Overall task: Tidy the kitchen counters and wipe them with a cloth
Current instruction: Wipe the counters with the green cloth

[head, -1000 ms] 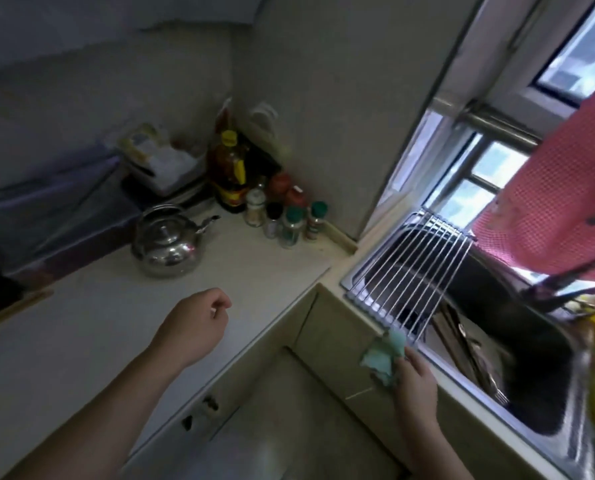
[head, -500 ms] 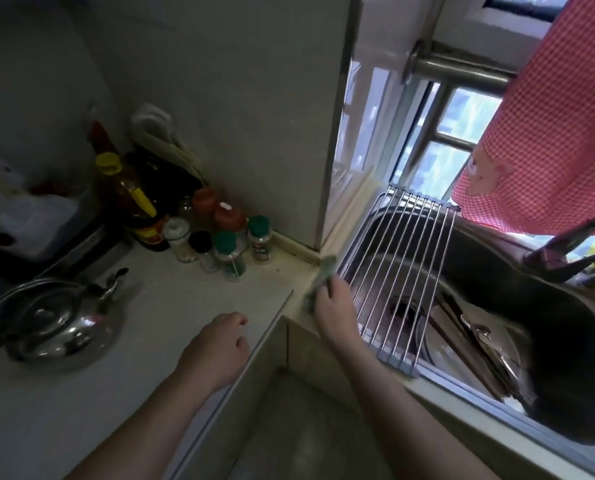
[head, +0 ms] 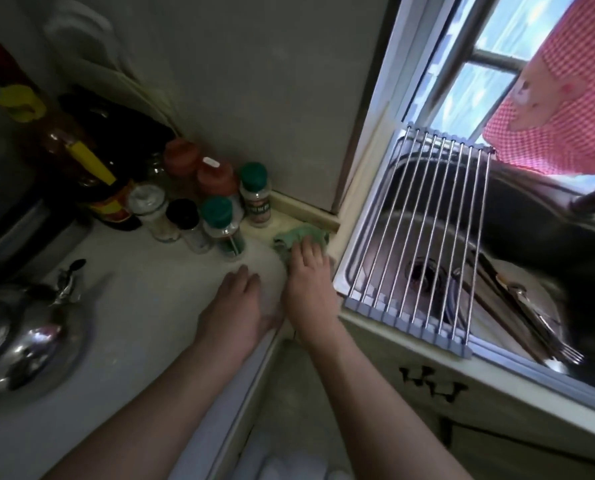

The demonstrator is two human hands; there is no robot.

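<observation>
Two-handed at the counter [head: 140,317] corner: resting the left hand [head: 235,308] flat, fingers straight and together, holding nothing, just at nine o'clock of the right hand [head: 309,277]. Pressing down with the right, fingers stretched out over the near edge of the green cloth [head: 301,237], not curling round it. Lying bunched at twelve o'clock of those fingers, up against the low ledge [head: 304,212] and just beside the sink [head: 517,216] rim at three o'clock. Probably only beginning the wiping here. Spreading the cloth flatter first for fuller contact; keeping palm weight over it; pulling strokes back toward six o'clock rather than shoving dirt into the seam. Minding the spice jars [head: 219,225] crowding at ten o'clock — likely needing lifting aside with the idle left hand before wiping where they are standing. Staying clear of the drying rack [head: 427,237] lying across the sink, farther off at two o'clock, so as not to be snagging the cloth on its rods.
</observation>
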